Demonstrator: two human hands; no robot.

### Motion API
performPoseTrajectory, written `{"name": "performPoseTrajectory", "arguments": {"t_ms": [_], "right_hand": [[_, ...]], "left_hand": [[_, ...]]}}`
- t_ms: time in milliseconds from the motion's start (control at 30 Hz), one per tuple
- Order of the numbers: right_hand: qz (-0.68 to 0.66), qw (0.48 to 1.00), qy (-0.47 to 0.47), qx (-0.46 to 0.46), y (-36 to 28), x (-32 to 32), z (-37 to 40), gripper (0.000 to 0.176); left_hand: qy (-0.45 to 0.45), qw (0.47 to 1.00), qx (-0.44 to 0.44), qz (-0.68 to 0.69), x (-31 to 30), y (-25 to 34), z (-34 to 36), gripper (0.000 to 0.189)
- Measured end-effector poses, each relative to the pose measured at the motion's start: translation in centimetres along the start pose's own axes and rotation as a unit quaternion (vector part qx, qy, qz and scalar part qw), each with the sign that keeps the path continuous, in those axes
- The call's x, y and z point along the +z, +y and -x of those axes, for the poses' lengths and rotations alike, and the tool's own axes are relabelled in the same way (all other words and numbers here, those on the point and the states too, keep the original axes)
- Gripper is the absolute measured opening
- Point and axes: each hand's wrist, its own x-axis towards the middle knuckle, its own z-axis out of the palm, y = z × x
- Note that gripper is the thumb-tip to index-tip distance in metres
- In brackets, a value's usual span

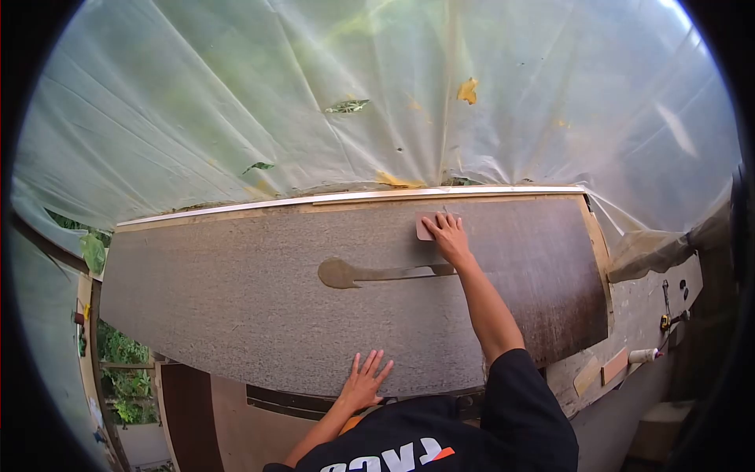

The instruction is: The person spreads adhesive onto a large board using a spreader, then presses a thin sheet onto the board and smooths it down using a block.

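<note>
A wide grey-brown panel (220, 291) with a mottled surface lies in front of me. My right hand (447, 236) reaches out to its far side, fingers bent over a flat pinkish rectangular piece (425, 226) that lies against the surface. A brown, wet-looking puddle (338, 273) spreads near the panel's middle, and a streak (401, 273) runs right from it, passing behind my right forearm. My left hand (365, 383) rests at the near edge, its fingers spread and nothing in them.
Translucent plastic sheeting (236, 94) hangs behind the panel, above a white strip (393, 193). On a bench (645, 303) at the right are a yellow-and-black power tool (668, 321), a white bottle (643, 355) and a pinkish block (614, 366).
</note>
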Motion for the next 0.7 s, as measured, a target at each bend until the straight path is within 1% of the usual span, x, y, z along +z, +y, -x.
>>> {"name": "performPoseTrajectory", "arguments": {"t_ms": [133,200,367,433,533,600,633,700], "right_hand": [[0.031,0.999,-0.024,-0.008,0.9,2.7,-2.0,0.057],[0.029,0.998,-0.06,-0.005,1.3,3.4,-2.5,0.056],[0.021,0.998,-0.054,-0.012,1.6,4.9,-3.4,0.057],[0.019,0.998,-0.053,-0.012,1.6,5.0,-3.6,0.058],[0.002,0.997,-0.073,-0.021,1.8,5.1,-3.4,0.053],[0.037,0.998,-0.031,-0.037,1.5,4.6,-3.2,0.056],[0.038,0.998,-0.03,-0.036,1.4,4.0,-3.3,0.056],[-0.015,0.996,-0.082,-0.035,1.4,2.2,-3.3,0.051]], "left_hand": [[-0.011,1.0,-0.002,0.013,0.1,-0.1,0.0,0.108],[-0.014,1.0,-0.005,0.018,0.3,-0.1,0.0,0.108],[-0.005,0.999,-0.008,0.035,0.7,-0.1,0.0,0.106],[-0.01,0.999,-0.009,0.033,0.4,-0.1,0.0,0.106],[-0.016,0.999,-0.01,0.03,0.2,0.0,0.0,0.106],[-0.014,0.999,-0.01,0.028,0.2,0.0,-0.1,0.107],[-0.017,0.999,-0.011,0.026,0.0,0.0,-0.1,0.107],[-0.021,0.999,-0.01,0.022,0.0,0.1,0.0,0.107]]}}
